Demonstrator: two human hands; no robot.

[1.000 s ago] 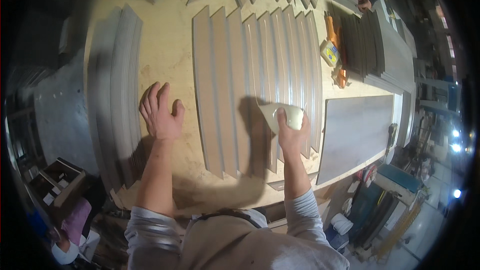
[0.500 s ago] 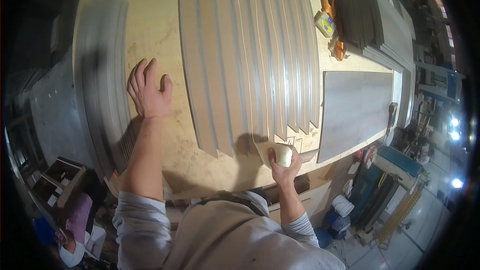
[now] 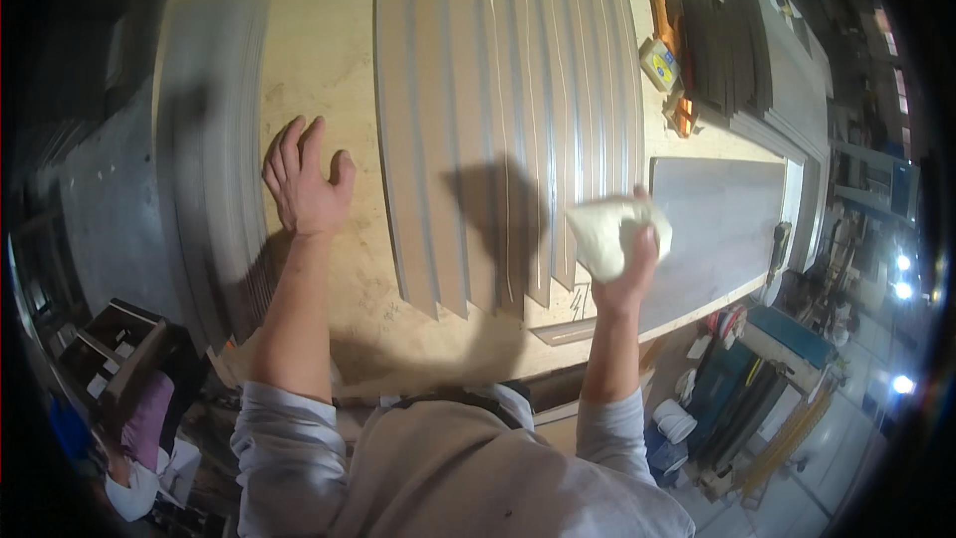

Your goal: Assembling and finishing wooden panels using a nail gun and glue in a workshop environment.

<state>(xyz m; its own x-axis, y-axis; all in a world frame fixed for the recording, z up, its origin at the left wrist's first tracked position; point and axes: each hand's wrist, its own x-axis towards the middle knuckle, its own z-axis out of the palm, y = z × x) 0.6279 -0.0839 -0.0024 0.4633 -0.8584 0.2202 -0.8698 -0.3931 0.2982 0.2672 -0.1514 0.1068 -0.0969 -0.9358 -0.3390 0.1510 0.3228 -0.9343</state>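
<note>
My right hand point(image 3: 629, 277) grips a soft, cream-white piping bag point(image 3: 599, 239) above the near right part of the strips. The bag and hand hide some strip ends behind them. Several long grey-brown strips point(image 3: 423, 139) lie overlapped side by side on the pale wooden table point(image 3: 324, 60). Thin pale lines of what looks like glue run lengthwise on the middle and right strips; the leftmost ones are bare. My left hand point(image 3: 309, 179) lies on the table with its fingers spread, holding nothing, between the strips and a tall stack of grey panels point(image 3: 214, 159).
A flat grey sheet point(image 3: 717, 229) lies on the right. Beyond it are an orange-handled tool point(image 3: 662, 18), a small yellow-labelled box point(image 3: 659, 65) and piled dark strips point(image 3: 727, 50). More strip ends show at the far edge. A person in purple point(image 3: 147, 418) is at lower left.
My right hand has lifted the piping bag away from the near strip ends, up and to the right. The left hand stays spread on the table. The view has shifted slightly.
</note>
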